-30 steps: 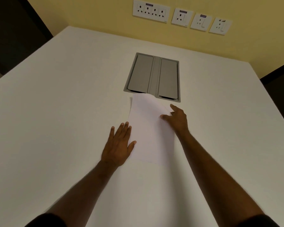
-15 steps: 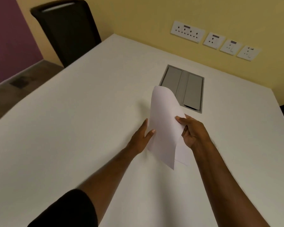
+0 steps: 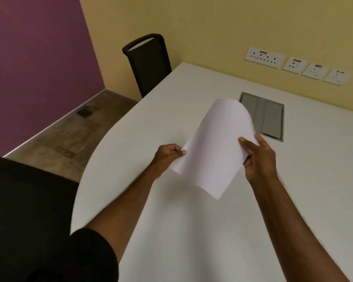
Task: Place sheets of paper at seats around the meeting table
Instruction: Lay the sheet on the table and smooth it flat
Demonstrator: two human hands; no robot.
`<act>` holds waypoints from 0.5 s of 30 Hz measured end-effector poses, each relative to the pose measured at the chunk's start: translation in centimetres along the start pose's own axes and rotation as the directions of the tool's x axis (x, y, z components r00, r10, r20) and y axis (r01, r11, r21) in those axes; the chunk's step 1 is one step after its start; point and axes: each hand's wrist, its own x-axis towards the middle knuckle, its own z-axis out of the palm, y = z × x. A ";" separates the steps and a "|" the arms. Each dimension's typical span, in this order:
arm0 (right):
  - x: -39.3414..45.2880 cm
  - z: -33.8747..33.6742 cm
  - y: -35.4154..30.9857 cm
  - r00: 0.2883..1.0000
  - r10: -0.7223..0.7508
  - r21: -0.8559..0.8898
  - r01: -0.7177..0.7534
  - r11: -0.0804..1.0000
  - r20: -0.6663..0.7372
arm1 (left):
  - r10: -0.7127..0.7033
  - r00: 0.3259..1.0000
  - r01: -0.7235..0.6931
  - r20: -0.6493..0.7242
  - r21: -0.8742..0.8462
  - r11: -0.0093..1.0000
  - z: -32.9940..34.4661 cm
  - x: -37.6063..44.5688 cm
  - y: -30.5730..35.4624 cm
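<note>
You hold the paper (image 3: pixel 214 147) lifted above the table (image 3: pixel 192 231), its far end curling over; its long axis runs from near right to far left-centre. Your left hand (image 3: pixel 167 157) pinches its left edge, your right hand (image 3: pixel 257 159) grips the right edge. No sheet lies at any seat in view (the chair (image 3: pixel 149 64) waits far left), so placing seems barely begun.

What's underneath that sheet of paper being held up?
Under the paper, only white table shows around its edges, plus the grey hatch beyond its far corner. The patch directly beneath it is covered, so unseen.
</note>
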 end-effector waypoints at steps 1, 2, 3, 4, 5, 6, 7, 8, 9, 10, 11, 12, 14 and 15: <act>-0.9 -0.2 0.8 0.999 -0.019 -0.025 0.018 1.000 -0.038 | 0.008 1.000 -0.008 -0.012 0.042 0.999 -1.5 -0.4 0.2; -1.7 -0.5 1.8 0.997 -0.029 -0.058 0.025 0.998 -0.065 | 0.015 1.000 -0.014 -0.014 0.079 0.997 -2.9 -0.7 0.3; -2.5 -0.9 3.0 0.996 -0.025 -0.084 0.018 0.996 -0.085 | 0.020 1.000 -0.019 -0.007 0.121 0.992 -4.2 -0.9 0.3; -3.3 -1.3 4.4 0.994 -0.006 -0.100 -0.004 0.995 -0.106 | 0.026 1.000 -0.025 -0.001 0.171 0.985 -5.4 -1.1 0.1; -4.0 -1.5 5.9 0.991 0.024 -0.110 -0.038 0.993 -0.130 | 0.030 1.000 -0.029 -0.003 0.224 0.974 -6.5 -1.4 -0.3; -4.6 -1.8 7.6 0.987 0.054 -0.118 -0.073 0.990 -0.154 | 0.029 1.000 -0.024 -0.012 0.273 0.962 -7.4 -1.6 -0.8; -5.3 -1.9 9.3 0.981 0.083 -0.126 -0.106 0.986 -0.174 | 0.021 0.999 -0.011 -0.029 0.323 0.946 -8.3 -1.8 -1.4; -5.9 -2.1 11.0 0.975 0.110 -0.135 -0.138 0.981 -0.192 | 0.010 0.999 0.009 -0.050 0.376 0.926 -9.1 -2.0 -2.2; -6.4 -2.2 12.7 0.969 0.137 -0.148 -0.169 0.974 -0.205 | 0.000 0.997 0.031 -0.071 0.433 0.901 -9.8 -2.2 -3.0; -6.9 -2.4 14.2 0.963 0.164 -0.169 -0.202 0.965 -0.216 | -0.009 0.996 0.051 -0.089 0.484 0.874 -10.5 -2.4 -3.9; -7.4 -2.4 15.6 0.955 0.189 -0.191 -0.235 0.953 -0.230 | -0.019 0.995 0.071 -0.103 0.527 0.847 -11.1 -2.7 -4.7; -7.7 -2.6 16.8 0.945 0.211 -0.212 -0.266 0.940 -0.252 | -0.027 0.993 0.087 -0.114 0.566 0.820 -11.6 -3.1 -5.6; -8.2 -3.2 19.1 0.922 0.243 -0.217 -0.314 0.924 -0.301 | -0.037 0.991 0.109 -0.127 0.631 0.768 -12.1 -3.8 -7.3; -8.5 -3.5 20.0 0.912 0.258 -0.228 -0.337 0.913 -0.318 | -0.034 0.991 0.112 -0.130 0.655 0.747 -12.2 -4.1 -8.2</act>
